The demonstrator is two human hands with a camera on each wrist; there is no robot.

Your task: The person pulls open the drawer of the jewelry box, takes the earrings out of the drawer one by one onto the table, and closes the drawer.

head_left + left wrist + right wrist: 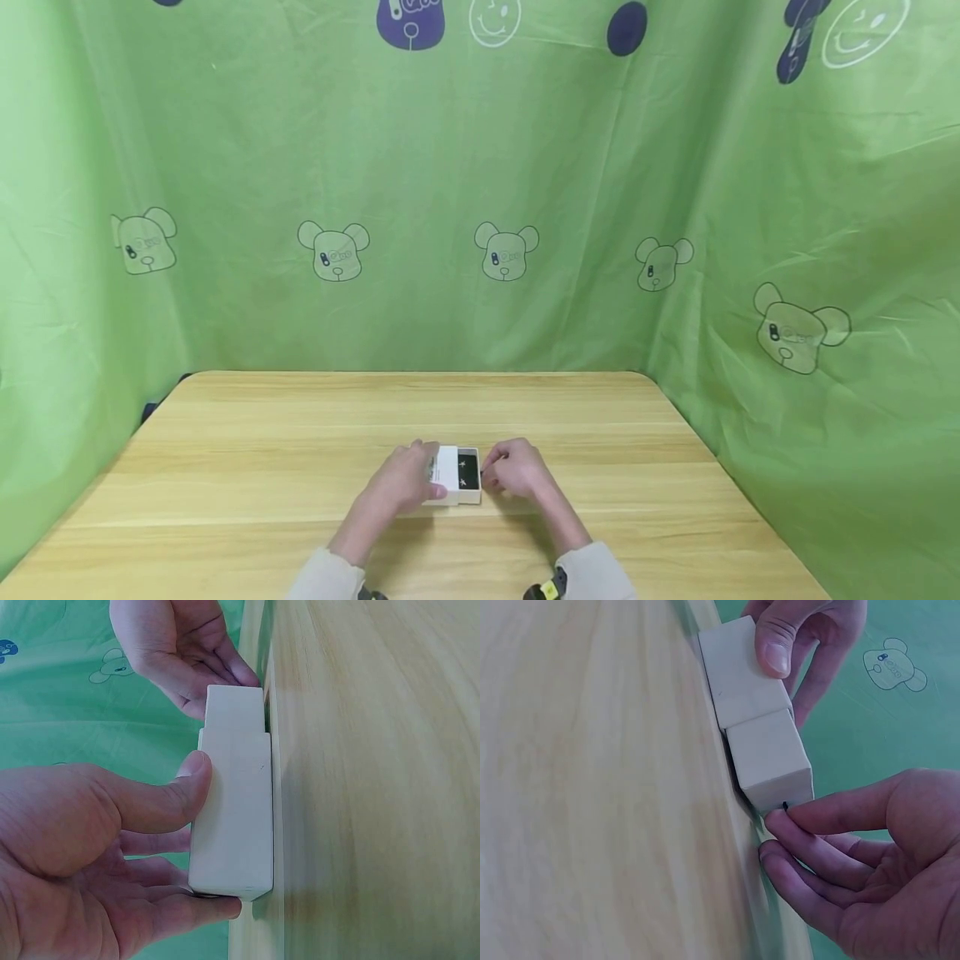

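Observation:
A small white drawer box lies on the table, its outer sleeve on the left and its inner tray partly out to the right. Inside the tray, a black insert bears two tiny star-shaped pieces that look like earrings. My left hand grips the sleeve, with its thumb on the near side, as the left wrist view shows. At the tray's right end, my right hand pinches a short dark pull tab between thumb and forefinger. The rest of the tray is hidden within the sleeve.
The light wooden table extends around the box on all sides. Green curtains with printed bear heads hang behind the table and along both sides.

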